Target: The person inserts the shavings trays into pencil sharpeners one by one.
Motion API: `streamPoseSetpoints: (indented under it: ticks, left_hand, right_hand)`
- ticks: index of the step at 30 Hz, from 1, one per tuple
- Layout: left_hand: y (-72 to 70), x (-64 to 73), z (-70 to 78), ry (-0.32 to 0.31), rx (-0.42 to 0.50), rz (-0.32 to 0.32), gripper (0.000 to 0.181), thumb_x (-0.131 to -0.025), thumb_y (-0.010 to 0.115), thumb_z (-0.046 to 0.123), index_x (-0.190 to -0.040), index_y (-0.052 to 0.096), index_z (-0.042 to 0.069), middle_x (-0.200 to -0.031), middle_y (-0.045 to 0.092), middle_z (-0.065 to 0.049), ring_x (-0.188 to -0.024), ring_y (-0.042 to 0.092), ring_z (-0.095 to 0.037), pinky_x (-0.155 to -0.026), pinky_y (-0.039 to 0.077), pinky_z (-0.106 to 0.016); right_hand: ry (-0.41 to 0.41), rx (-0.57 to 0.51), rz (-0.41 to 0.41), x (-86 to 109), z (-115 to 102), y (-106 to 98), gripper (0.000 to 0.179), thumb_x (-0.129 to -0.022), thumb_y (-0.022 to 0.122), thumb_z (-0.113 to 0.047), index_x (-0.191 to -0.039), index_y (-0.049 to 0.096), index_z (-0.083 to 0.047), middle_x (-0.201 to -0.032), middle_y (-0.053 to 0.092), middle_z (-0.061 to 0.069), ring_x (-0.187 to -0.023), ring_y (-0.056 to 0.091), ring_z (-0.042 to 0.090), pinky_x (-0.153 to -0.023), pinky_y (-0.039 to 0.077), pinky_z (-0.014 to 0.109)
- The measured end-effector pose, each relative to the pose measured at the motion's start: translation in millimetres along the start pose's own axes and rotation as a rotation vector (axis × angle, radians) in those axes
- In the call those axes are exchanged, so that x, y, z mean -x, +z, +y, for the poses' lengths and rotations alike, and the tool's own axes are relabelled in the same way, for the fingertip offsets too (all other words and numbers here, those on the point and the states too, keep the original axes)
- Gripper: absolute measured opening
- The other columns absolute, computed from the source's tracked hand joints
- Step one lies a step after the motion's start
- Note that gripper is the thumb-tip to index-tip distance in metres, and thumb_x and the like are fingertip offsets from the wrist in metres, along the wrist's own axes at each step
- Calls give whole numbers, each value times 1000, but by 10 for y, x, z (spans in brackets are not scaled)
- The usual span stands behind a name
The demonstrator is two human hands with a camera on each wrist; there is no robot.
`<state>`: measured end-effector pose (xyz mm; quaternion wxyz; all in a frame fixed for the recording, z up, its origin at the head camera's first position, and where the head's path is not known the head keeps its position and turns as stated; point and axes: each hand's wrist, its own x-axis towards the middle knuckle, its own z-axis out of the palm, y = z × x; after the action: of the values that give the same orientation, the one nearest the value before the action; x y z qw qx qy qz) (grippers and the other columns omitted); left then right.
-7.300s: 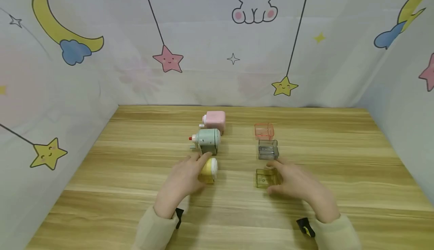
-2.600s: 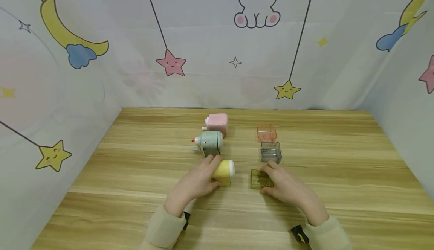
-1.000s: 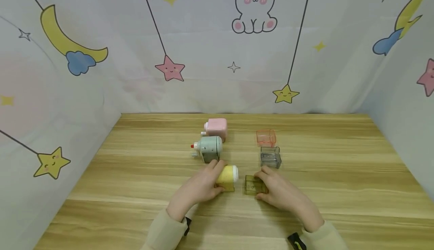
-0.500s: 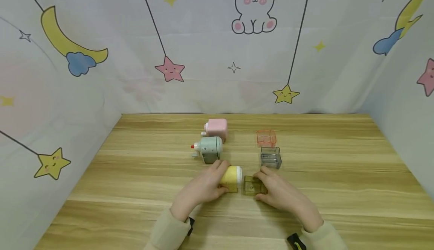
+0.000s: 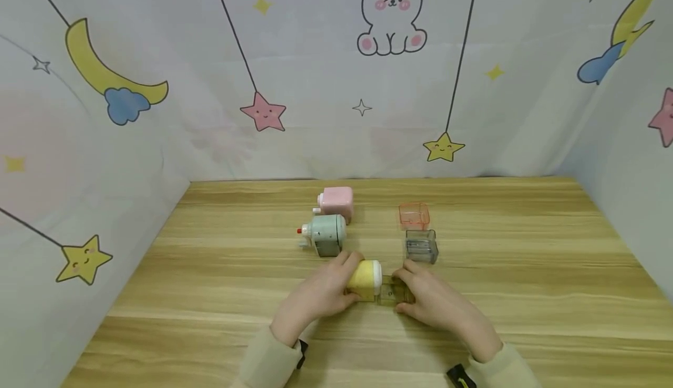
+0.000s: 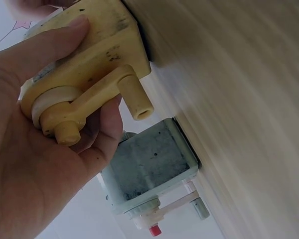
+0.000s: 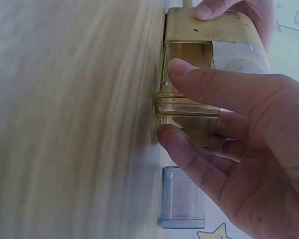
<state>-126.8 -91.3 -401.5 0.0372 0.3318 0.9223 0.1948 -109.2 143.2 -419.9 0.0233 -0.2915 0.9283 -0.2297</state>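
My left hand [image 5: 325, 290] grips a yellow crank pencil sharpener [image 5: 363, 281] lying low over the table. Its crank arm [image 6: 102, 94] and knob face the palm in the left wrist view; its white end faces right. With thumb and fingers on its sides, my right hand [image 5: 439, 303] holds a clear yellow shavings drawer [image 5: 390, 292]. In the right wrist view this drawer [image 7: 192, 107] meets the lower part of the sharpener, beside the white end. Part of the drawer is hidden behind the right fingers.
A mint green crank sharpener [image 5: 326, 234] stands just behind the left hand, a pink one [image 5: 337, 200] farther back. Right of them lie a clear grey drawer [image 5: 420, 248] and a clear red drawer [image 5: 414, 215]. A printed curtain [image 5: 315, 148] borders the wooden table's back.
Earlier the sharpener and drawer were well apart. My left hand has slid the sharpener rightward and my right hand has brought the drawer leftward; the gap between them has closed.
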Motion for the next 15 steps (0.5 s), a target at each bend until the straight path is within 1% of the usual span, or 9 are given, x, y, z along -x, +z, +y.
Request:
streamPoseSetpoints:
  ticks: [5, 15]
  left_hand:
    - [14, -10, 20, 4, -3, -1, 58, -77, 79, 16, -125, 47, 9, -115, 59, -10, -96, 63, -21, -85, 56, -34]
    - [29, -34, 41, 1, -20, -6, 59, -78, 79, 17, -126, 46, 9, -115, 60, -10, -97, 63, -21, -87, 56, -33]
  right_hand:
    - [6, -19, -7, 3, -3, 4, 49, -75, 81, -21, -115, 61, 1, -97, 53, 1, -81, 51, 9, -69, 51, 25]
    - [3, -3, 3, 8, -5, 14, 48, -76, 81, -22, -115, 62, -1, -98, 54, 0, -83, 53, 9, -71, 52, 26]
